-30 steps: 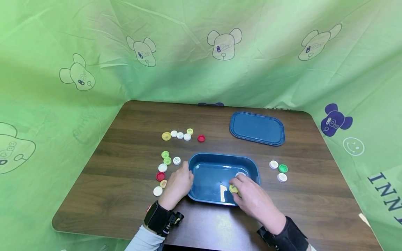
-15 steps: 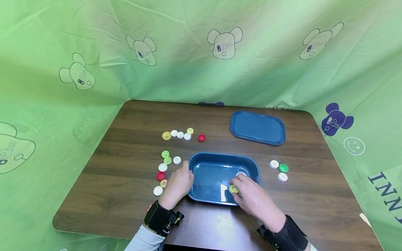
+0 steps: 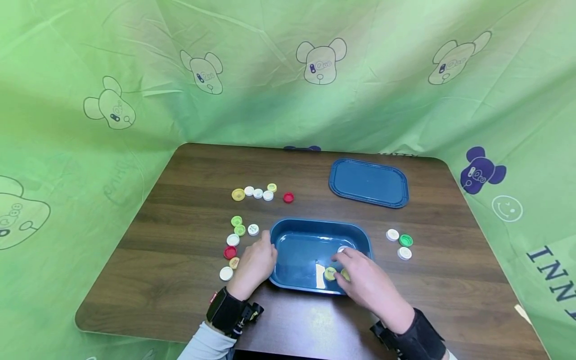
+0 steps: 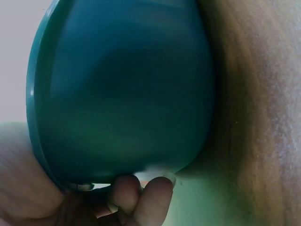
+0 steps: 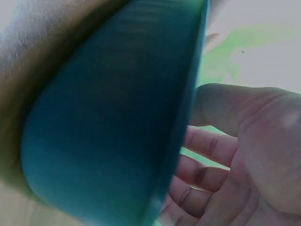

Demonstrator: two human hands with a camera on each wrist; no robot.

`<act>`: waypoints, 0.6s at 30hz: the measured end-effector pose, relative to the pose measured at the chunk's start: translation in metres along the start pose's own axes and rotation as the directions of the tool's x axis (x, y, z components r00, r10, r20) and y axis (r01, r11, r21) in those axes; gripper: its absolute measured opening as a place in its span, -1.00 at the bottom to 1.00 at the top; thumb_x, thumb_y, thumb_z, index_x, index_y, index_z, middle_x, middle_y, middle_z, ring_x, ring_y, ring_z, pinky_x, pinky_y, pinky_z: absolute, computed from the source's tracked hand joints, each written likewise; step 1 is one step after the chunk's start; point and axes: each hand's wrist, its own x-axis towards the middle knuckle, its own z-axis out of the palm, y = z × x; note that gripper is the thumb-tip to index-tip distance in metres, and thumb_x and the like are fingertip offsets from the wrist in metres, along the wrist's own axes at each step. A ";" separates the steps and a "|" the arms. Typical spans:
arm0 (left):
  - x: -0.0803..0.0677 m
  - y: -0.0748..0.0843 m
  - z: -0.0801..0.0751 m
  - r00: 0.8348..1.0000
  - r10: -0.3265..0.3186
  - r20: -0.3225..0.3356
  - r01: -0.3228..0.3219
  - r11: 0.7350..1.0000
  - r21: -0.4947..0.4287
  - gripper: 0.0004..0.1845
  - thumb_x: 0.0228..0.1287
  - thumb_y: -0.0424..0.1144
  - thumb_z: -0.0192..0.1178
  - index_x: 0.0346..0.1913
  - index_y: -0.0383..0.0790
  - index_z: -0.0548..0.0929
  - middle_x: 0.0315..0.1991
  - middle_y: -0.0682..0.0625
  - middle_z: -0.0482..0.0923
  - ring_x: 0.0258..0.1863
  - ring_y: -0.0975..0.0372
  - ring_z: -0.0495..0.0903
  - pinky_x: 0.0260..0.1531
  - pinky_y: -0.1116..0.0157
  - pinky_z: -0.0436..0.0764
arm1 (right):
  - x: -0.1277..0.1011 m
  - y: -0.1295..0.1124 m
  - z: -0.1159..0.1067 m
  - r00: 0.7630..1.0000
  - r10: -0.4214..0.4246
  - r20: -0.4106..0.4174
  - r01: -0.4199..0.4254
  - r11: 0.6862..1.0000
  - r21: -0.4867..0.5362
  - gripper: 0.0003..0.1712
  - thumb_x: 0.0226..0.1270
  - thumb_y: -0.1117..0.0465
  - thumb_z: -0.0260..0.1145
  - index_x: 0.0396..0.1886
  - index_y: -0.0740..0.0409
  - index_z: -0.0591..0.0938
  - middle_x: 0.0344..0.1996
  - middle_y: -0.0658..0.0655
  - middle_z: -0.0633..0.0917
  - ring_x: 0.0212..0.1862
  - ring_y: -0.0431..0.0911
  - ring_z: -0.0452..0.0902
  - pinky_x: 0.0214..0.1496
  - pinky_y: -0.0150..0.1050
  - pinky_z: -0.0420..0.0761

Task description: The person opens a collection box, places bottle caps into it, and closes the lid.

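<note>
Between our hands the blue tray (image 3: 294,257) runs lengthwise; our left hand (image 3: 256,261) grips it, while our right hand (image 3: 366,281), thumb and fingers parted, lies nearer the yellow caps (image 3: 330,273).

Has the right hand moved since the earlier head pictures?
Yes: the right hand has shifted slightly rightward in the head view, judged against the blue tray.

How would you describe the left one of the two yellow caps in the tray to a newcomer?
On the brown table, find the deep blue tray, not the flat blue lid behind it. Inside, toward the near edge, the yellow cap lies beside the right hand, to its left. Its yellow neighbour is partly covered by that hand; this one shows almost whole.
</note>
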 end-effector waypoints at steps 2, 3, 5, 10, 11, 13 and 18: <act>0.000 0.000 0.001 1.000 0.001 -0.002 -0.001 1.000 -0.001 -0.75 0.48 -0.30 0.10 0.04 -0.41 0.40 -0.53 -0.07 0.44 -0.62 0.10 0.48 -0.62 0.19 0.44 | -0.001 0.002 -0.004 0.999 0.031 -0.012 -0.031 1.000 0.000 -0.64 0.18 0.21 0.51 -0.01 0.14 0.71 -0.14 0.08 0.70 -0.11 -0.10 0.62 -0.01 -0.09 0.68; 0.000 0.000 0.000 1.000 0.000 0.000 0.000 1.000 -0.002 -0.75 0.48 -0.30 0.10 0.05 -0.41 0.41 -0.53 -0.07 0.43 -0.62 0.10 0.48 -0.62 0.19 0.44 | -0.001 0.004 -0.007 0.999 0.044 -0.021 -0.044 0.999 -0.001 -0.64 0.18 0.21 0.52 -0.01 0.14 0.72 -0.13 0.09 0.71 -0.11 -0.09 0.63 0.00 -0.08 0.68; 0.000 0.000 0.000 1.000 -0.008 0.004 0.008 1.000 -0.005 -0.74 0.48 -0.30 0.09 0.06 -0.41 0.41 -0.54 -0.07 0.43 -0.62 0.10 0.48 -0.62 0.19 0.44 | -0.002 0.008 -0.011 0.997 0.068 -0.039 -0.068 0.998 -0.007 -0.64 0.19 0.21 0.52 0.00 0.15 0.71 -0.13 0.10 0.71 -0.13 -0.08 0.63 -0.03 -0.07 0.68; 0.000 0.001 0.000 0.999 -0.036 0.021 0.036 0.999 -0.006 -0.70 0.49 -0.28 0.09 0.12 -0.42 0.40 -0.49 -0.10 0.49 -0.59 0.09 0.51 -0.58 0.17 0.48 | -0.005 0.020 -0.023 0.989 0.124 -0.076 -0.125 0.992 -0.008 -0.62 0.21 0.20 0.51 0.02 0.18 0.70 -0.15 0.12 0.69 -0.17 -0.06 0.62 -0.11 -0.05 0.68; 0.000 0.001 0.000 0.999 -0.040 0.023 0.040 0.999 -0.006 -0.69 0.49 -0.28 0.09 0.13 -0.42 0.40 -0.48 -0.11 0.50 -0.58 0.09 0.52 -0.58 0.16 0.49 | -0.006 0.023 -0.025 0.988 0.134 -0.083 -0.135 0.991 -0.010 -0.62 0.21 0.20 0.51 0.02 0.18 0.70 -0.15 0.13 0.69 -0.16 -0.04 0.63 -0.11 -0.03 0.68; 0.000 0.001 0.000 0.999 -0.042 0.024 0.043 0.999 -0.004 -0.69 0.49 -0.28 0.09 0.13 -0.42 0.40 -0.47 -0.13 0.51 -0.57 0.08 0.54 -0.57 0.14 0.50 | -0.008 0.030 -0.028 0.984 0.149 -0.099 -0.150 0.989 -0.006 -0.62 0.21 0.21 0.50 0.02 0.20 0.69 -0.14 0.16 0.69 -0.14 0.00 0.64 -0.11 0.00 0.68; 0.000 0.001 0.000 1.000 -0.026 0.012 0.026 1.000 -0.001 -0.71 0.48 -0.28 0.09 0.11 -0.42 0.40 -0.49 -0.12 0.49 -0.59 0.08 0.53 -0.58 0.14 0.49 | -0.013 0.049 -0.033 0.971 0.216 -0.104 -0.215 0.976 0.015 -0.60 0.23 0.22 0.48 0.05 0.24 0.67 -0.08 0.25 0.69 -0.13 0.10 0.67 -0.17 0.05 0.69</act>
